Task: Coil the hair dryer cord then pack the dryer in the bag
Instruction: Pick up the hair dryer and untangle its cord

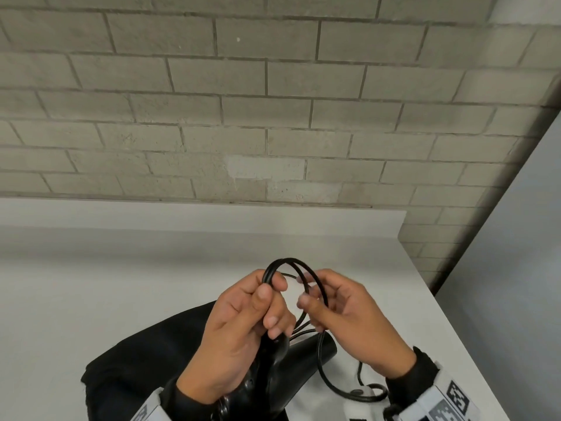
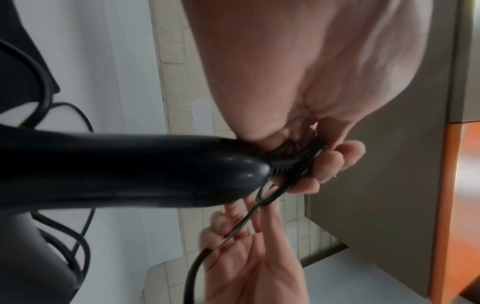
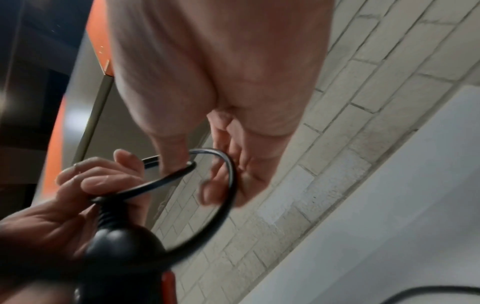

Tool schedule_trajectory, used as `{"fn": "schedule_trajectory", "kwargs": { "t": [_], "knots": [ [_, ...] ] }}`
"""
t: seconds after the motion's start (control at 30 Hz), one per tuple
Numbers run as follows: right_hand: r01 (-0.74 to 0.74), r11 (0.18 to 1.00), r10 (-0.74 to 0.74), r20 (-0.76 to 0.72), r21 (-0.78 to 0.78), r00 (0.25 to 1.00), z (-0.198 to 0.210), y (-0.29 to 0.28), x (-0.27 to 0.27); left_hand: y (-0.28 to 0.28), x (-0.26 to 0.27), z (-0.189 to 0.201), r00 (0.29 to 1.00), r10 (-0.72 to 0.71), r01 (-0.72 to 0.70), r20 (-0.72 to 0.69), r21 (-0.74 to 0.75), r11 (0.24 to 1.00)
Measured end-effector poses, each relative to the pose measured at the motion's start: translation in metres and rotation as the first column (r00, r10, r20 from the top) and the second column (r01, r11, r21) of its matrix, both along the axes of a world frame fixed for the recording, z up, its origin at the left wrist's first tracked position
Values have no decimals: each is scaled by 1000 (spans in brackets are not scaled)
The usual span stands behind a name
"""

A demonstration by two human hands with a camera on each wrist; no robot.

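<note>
The black hair dryer (image 1: 299, 355) hangs just above the table, handle end up. My left hand (image 1: 267, 302) grips the gathered loops of the black cord (image 1: 303, 268) against the handle's tip. In the left wrist view the handle (image 2: 130, 168) runs across to the curled left fingers (image 2: 327, 164). My right hand (image 1: 312, 296) holds one strand of the loop between thumb and fingers. The right wrist view shows the cord loop (image 3: 230, 181) crossing my right fingers (image 3: 213, 193). The black bag (image 1: 136, 360) lies flat on the table under my left forearm.
The loose end of the cord (image 1: 352, 393) trails on the white table (image 1: 121, 268) by my right wrist. A grey brick wall (image 1: 273, 117) stands behind the table. The table's right edge (image 1: 449, 317) runs close to my right hand.
</note>
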State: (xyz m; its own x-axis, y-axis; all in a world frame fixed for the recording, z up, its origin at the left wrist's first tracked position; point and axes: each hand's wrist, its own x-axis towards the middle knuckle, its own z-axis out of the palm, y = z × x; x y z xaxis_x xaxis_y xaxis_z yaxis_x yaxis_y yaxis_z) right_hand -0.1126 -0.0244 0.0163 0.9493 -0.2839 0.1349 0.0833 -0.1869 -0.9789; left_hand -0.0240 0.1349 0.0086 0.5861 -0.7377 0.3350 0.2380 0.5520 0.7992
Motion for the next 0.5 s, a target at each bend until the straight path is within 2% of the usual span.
{"fn": "schedule_trajectory", "kwargs": {
  "t": [0.2, 0.3, 0.43, 0.5],
  "knots": [
    [-222, 968, 184, -269, -118, 945, -26, 3, -36, 6, 9, 0, 995, 60, -63, -75, -32, 998],
    [-288, 931, 200, -347, -222, 916, -25, 10, -52, 7, 11, 0, 993, 75, -79, -93, -38, 996],
    [-123, 934, 33, -261, -335, 965, -29, 10, -66, 8, 14, -1, 993, 72, -76, -98, -41, 996],
    [-38, 939, -30, -192, -341, 981, -34, 7, -74, 8, 14, -2, 993, 67, -72, -99, -49, 996]
  ]
}}
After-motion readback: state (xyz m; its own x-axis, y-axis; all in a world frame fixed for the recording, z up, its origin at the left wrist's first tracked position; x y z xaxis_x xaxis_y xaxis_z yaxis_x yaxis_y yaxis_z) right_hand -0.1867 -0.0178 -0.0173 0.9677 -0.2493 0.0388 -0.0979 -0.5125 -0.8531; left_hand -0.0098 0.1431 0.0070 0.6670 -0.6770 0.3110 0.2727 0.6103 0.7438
